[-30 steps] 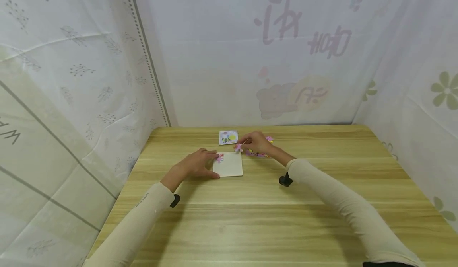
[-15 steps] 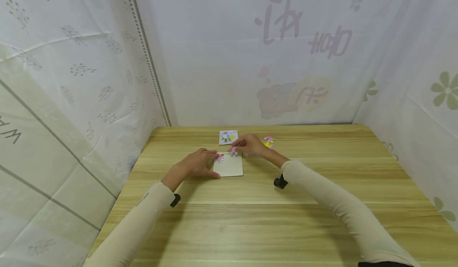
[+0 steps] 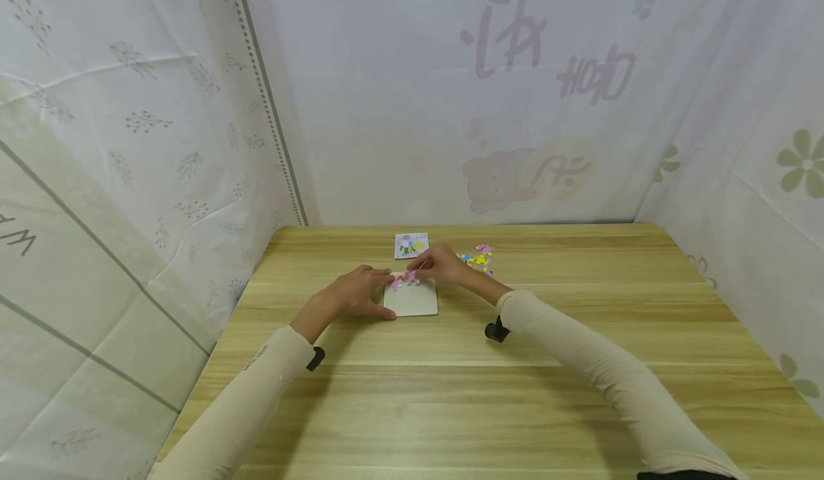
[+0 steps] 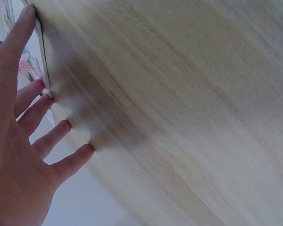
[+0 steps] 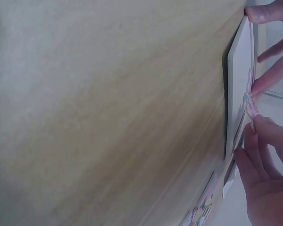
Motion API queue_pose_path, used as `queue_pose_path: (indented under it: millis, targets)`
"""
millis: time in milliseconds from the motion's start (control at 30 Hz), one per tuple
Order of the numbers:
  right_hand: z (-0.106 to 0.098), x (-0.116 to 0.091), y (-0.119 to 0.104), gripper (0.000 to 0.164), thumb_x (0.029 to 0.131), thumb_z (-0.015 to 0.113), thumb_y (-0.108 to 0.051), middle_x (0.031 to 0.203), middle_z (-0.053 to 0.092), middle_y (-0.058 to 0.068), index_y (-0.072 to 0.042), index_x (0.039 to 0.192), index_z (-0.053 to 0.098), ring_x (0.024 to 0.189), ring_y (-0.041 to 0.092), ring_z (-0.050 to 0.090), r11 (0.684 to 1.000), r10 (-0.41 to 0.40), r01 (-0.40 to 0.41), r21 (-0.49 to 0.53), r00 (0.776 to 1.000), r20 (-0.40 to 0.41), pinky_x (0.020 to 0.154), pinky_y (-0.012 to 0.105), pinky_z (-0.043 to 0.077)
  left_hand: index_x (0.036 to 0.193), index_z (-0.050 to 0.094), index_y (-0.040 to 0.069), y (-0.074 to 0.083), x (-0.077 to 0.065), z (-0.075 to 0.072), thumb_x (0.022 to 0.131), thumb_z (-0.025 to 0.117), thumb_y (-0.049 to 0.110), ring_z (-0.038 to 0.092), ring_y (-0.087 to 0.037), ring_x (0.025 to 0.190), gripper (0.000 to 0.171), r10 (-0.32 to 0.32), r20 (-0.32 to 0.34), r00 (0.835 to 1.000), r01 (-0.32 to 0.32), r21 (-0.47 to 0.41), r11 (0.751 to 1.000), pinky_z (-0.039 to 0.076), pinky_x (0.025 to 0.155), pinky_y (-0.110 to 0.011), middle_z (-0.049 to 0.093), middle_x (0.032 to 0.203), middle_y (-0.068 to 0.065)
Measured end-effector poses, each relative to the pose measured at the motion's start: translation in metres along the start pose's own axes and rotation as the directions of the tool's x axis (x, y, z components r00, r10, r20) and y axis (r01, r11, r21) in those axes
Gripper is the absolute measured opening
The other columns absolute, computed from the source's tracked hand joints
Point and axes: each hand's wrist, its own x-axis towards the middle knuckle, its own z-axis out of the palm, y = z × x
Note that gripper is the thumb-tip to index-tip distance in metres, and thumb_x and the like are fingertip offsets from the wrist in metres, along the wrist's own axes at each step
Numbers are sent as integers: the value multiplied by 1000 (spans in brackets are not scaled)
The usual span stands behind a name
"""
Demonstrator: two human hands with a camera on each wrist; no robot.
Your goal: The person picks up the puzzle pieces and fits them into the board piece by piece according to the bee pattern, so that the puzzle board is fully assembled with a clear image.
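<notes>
A white square puzzle board (image 3: 415, 302) lies flat on the wooden table. My left hand (image 3: 354, 292) rests along its left side, with thumb and index fingertip at the corners and the other fingers spread on the table in the left wrist view. Near the board's top left corner sits a pink puzzle piece (image 3: 395, 285), partly under the left fingertips. Over the board's far edge my right hand (image 3: 443, 264) pinches another pink puzzle piece (image 5: 251, 109) between thumb and index finger, slightly tilted, right beside the first piece.
A picture card (image 3: 410, 246) with a bee on it lies just beyond the board. Several loose puzzle pieces (image 3: 479, 259), pink, yellow and blue, lie to the right behind the right hand. Curtains (image 3: 412, 108) stand behind the table and at both sides.
My right hand has moved left with the pink puzzle piece, from the board's top right corner to the piece at the top left. More loose pieces show behind it. The left hand has stayed put.
</notes>
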Motion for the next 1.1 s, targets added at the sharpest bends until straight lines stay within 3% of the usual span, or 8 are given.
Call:
queue_pose_path:
  millis: [200,433,700,867,1100]
  targets:
    - [5,1,-3,14,94,74,2,105,79,13,2,107,80,93,23,75,997,-1,4,-82,999,35,80,28,60,156,49,12,1,0,-1,84,78,63,37,-35,150,93,-2,14,1000,2,-3,1000,39,116,-57,42,164,-6]
    - [11,2,-5,17,98,72,-8,107,78,5,-4,112,80,98,15,68,971,-2,22,-237,996,86,84,29,56,155,51,12,2,1,0,84,79,63,38,-35,149,92,0,0,1000,0,-12,1000,40,115,-58,43,163,-5]
    - [13,-3,-11,17,99,72,-12,106,77,3,-8,114,79,91,13,68,964,-19,39,-261,997,77,78,28,56,155,51,12,2,0,-1,84,79,63,38,-35,149,92,-5,5,1000,5,-11,1000,40,114,-57,43,163,-5]
    - [12,-6,-12,16,99,73,-13,102,72,2,-12,113,81,91,13,65,946,-38,64,-318,996,86,77,27,55,155,51,11,1,0,-1,84,78,63,39,-37,148,92,3,1,1000,-3,1,1000,41,113,-58,44,162,-7]
    - [10,-4,-11,19,101,70,-10,107,73,2,-12,116,81,94,13,63,933,-22,60,-356,994,110,79,27,53,155,50,11,-1,1,-1,84,78,65,40,-37,147,93,15,-1,1000,-15,1,1000,41,113,-58,44,162,-7]
